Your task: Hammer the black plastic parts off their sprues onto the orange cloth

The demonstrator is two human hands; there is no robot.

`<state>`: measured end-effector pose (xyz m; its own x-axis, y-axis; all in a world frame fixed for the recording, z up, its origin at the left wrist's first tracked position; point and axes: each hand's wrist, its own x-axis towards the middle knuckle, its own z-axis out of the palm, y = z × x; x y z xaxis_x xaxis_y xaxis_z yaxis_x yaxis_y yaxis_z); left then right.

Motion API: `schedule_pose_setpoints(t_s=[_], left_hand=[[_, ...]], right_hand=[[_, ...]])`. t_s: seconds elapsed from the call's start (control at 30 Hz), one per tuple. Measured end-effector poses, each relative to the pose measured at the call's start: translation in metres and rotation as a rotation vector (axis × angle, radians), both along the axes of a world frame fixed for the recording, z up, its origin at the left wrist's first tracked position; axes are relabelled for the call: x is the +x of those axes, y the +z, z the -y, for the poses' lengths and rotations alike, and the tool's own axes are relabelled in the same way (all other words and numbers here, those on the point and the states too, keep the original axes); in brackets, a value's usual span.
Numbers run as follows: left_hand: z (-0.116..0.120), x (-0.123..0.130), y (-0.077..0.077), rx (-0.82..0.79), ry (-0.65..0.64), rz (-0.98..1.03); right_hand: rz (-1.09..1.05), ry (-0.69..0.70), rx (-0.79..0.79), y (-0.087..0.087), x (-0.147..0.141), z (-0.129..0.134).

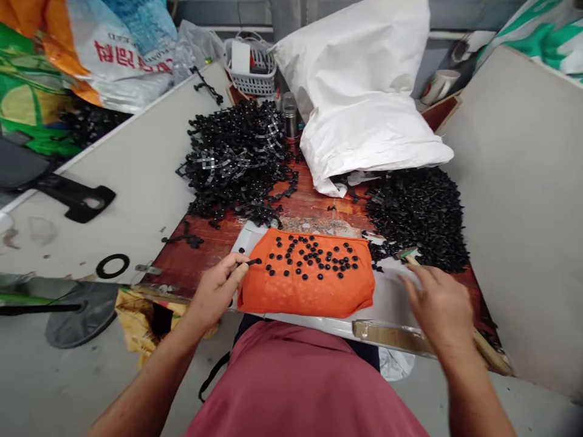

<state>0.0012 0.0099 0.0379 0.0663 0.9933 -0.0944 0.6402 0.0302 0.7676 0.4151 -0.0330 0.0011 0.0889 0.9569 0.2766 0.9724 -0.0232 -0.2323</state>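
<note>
My left hand pinches a short black plastic piece over the left end of an orange cloth pad. Many small round black caps lie scattered across the top of this pad. On the right, my right hand is smeared by motion, its thumb apart from the fingers. At its fingertips is a small tool with a greenish head and a pale handle; whether the fingers grip it cannot be made out. Close by rises a heap of small black parts.
At the back left stands a tangled pile of black plastic runners. A white sack slumps behind the right heap. Pale side panels flank the red-brown tabletop. A grey basket and a clear jar stand at the rear.
</note>
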Motion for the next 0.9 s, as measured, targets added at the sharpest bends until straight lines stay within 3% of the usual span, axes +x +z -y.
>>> schedule_pose_setpoints(t_s=[0.07,0.13,0.23,0.4,0.53,0.63,0.8,0.9], left_hand=[[-0.003,-0.015,-0.010,-0.002,0.006,-0.059],[-0.006,-0.018,-0.020,-0.007,-0.023,-0.138],[-0.009,-0.011,-0.032,-0.023,-0.041,-0.241],[-0.009,-0.007,-0.044,-0.040,-0.058,-0.290],[-0.009,-0.009,-0.050,-0.042,-0.046,-0.273],[-0.010,-0.007,-0.053,-0.042,-0.053,-0.281],[-0.011,-0.003,-0.058,-0.016,-0.055,-0.364],[-0.010,-0.002,-0.062,0.013,-0.026,-0.393]], right_hand=[[0.289,-0.062,-0.124,-0.017,0.042,0.007],[0.372,-0.052,-0.156,-0.031,0.066,0.011],[0.337,0.018,-0.124,-0.040,0.072,0.009],[0.424,-0.127,-0.145,-0.042,0.075,-0.006],[0.363,-0.125,-0.218,-0.045,0.092,-0.016],[0.292,-0.129,-0.235,-0.043,0.097,-0.021],[0.203,-0.371,-0.360,-0.026,0.091,-0.016],[0.108,-0.401,-0.243,-0.010,0.087,-0.004]])
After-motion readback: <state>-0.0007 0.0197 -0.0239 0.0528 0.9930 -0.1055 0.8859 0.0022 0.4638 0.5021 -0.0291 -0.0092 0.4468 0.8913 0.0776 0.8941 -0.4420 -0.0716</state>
